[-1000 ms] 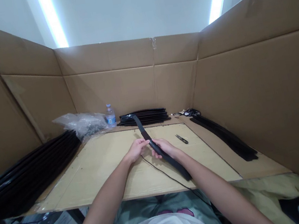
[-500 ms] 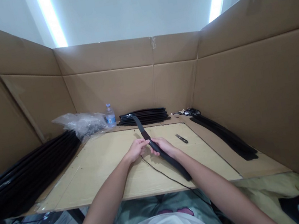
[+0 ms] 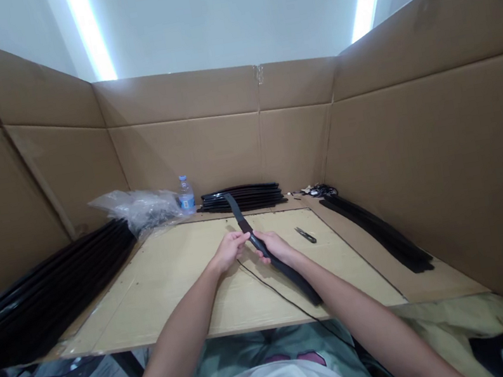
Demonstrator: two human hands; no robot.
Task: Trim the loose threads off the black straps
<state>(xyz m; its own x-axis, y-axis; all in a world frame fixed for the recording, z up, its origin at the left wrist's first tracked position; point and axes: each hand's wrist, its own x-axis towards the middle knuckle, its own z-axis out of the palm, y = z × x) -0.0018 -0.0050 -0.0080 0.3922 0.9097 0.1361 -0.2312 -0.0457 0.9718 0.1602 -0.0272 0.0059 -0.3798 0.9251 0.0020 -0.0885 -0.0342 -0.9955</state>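
Over the middle of the table I hold a long, curved black strip [image 3: 295, 277], slanting from upper left to lower right. Its narrower far part [image 3: 234, 207] looks grey-black and flat. My left hand [image 3: 232, 247] is closed, thumb and fingertips pinching the strip's edge near the joint between its two parts. Just below, my right hand [image 3: 273, 247] is wrapped round the thicker part. A thin dark cord [image 3: 277, 297] runs from under my left hand down over the table's front edge; whether it joins the strip is hidden. Small thread snips [image 3: 305, 235] lie right of my hands.
Black strips are piled at the left [image 3: 54, 279], stacked at the back [image 3: 243, 197] and laid along the right [image 3: 374, 229]. A water bottle [image 3: 186, 196] and crumpled clear plastic [image 3: 139, 208] stand back left. Tangled black cords [image 3: 322, 189] lie back right. Cardboard walls [image 3: 187, 148] enclose three sides.
Almost nothing differs. My right hand has shifted very slightly on the black strip, and the view has tilted a little. Both hands keep their hold.
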